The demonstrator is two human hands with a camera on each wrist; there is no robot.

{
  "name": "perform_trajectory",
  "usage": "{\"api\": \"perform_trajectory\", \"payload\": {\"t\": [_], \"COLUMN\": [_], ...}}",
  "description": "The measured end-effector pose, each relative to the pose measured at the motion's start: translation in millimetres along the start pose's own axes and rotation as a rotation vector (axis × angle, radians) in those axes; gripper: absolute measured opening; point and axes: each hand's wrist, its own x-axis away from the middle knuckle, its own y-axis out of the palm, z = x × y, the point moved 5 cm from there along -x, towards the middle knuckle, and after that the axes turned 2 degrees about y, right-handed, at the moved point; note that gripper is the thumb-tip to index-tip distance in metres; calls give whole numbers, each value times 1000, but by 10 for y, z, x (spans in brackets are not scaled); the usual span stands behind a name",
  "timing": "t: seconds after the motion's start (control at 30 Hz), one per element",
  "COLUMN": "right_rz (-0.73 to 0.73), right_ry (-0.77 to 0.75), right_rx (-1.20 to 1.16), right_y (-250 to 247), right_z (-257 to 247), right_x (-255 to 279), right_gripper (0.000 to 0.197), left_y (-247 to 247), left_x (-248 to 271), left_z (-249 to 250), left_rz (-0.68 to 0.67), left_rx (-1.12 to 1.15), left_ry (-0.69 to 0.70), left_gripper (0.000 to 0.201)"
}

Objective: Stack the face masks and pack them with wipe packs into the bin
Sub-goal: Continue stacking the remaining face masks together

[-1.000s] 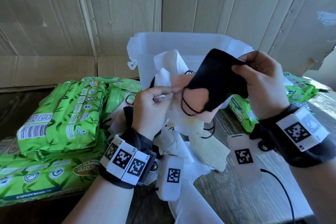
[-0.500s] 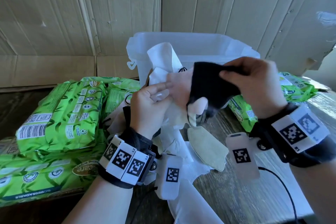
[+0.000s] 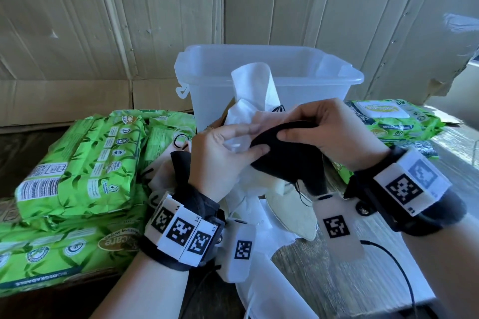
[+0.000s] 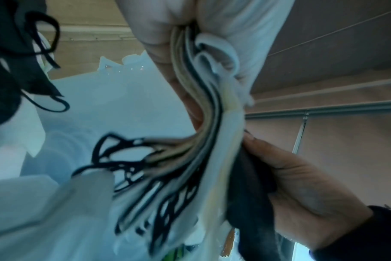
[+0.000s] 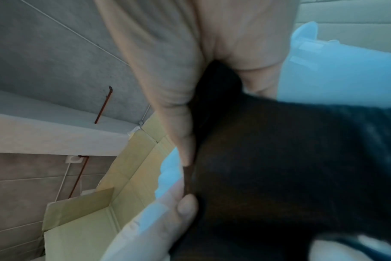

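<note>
A black face mask [image 3: 287, 155] is held above the worktop [image 3: 324, 261], in front of the translucent bin [image 3: 272, 77], pinched between the thumb and curled fingers of the right hand [image 3: 329, 137]. It is laid against a bunch of white and beige face masks [image 3: 248, 122] that is clasped in the left hand [image 3: 220, 155], whose thumb is pressed onto the black mask's edge. In the left wrist view the gathered mask edges [image 4: 208, 109] are seen layered together, with black ear loops [image 4: 123, 159] fanned out below. More masks [image 3: 293, 212] are left loose on the worktop under the hands. Green wipe packs [image 3: 77, 163] are piled to the left of the bin, and another pack [image 3: 388, 119] lies to its right.
</note>
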Motion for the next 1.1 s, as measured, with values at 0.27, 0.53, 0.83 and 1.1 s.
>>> {"api": "perform_trajectory", "payload": {"t": [0.27,0.53,0.83,1.1], "right_rz": [103,-153,-269,-278], "right_ry": [64,-216,-109,-167], "right_rx": [-422,106,417,698], "right_y": [-16,-91,78,175], "right_z": [254,-37,-25,-46], "right_x": [3,33,66,76], "right_gripper": [23,40,49,58], "left_y": [-28,-92,166,173], "left_x": [-32,-90,41,32], "left_z": [-23,-50,-85,-77], "left_rz": [40,8,-255,-234], "left_rx": [66,146,187,72], "left_ry": [-45,-51,-187,-121], "left_gripper": [25,56,27,33]}}
